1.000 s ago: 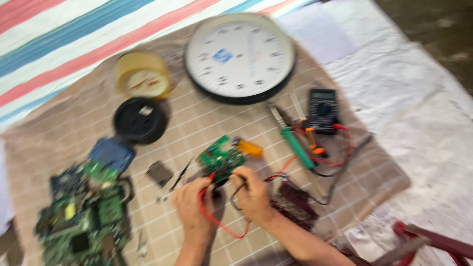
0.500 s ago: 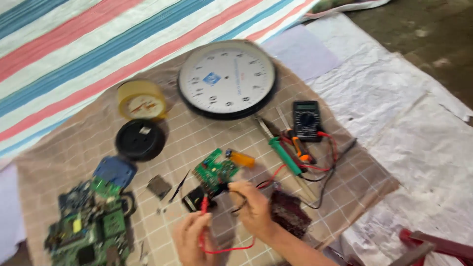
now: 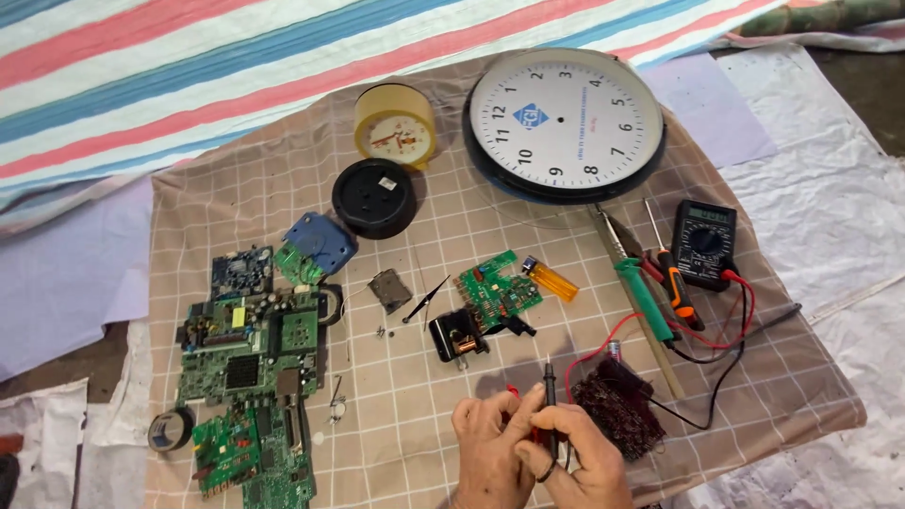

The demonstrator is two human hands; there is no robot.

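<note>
My left hand (image 3: 483,445) and my right hand (image 3: 586,459) meet at the bottom edge of the checked cloth (image 3: 226,203). The right hand grips a black meter probe (image 3: 550,385) that points away from me. The left hand pinches a red probe (image 3: 513,390). Red and black leads run from them to a black multimeter (image 3: 702,242) at the right. Just beyond the hands lie a green circuit board (image 3: 498,287), a black coil part (image 3: 457,336) and an orange lighter (image 3: 552,281). A dark red perforated board (image 3: 617,407) lies beside my right hand.
A big white wall clock (image 3: 566,123), a small yellow clock (image 3: 396,125) and a black round case (image 3: 375,196) lie at the back. A green-handled soldering iron (image 3: 646,300) and a screwdriver (image 3: 677,287) lie at the right. Stacked circuit boards (image 3: 250,363) and a tape roll (image 3: 172,430) lie at the left.
Both hands have drawn back from the green circuit board toward the cloth's near edge and come together around the probes. The view has shifted.
</note>
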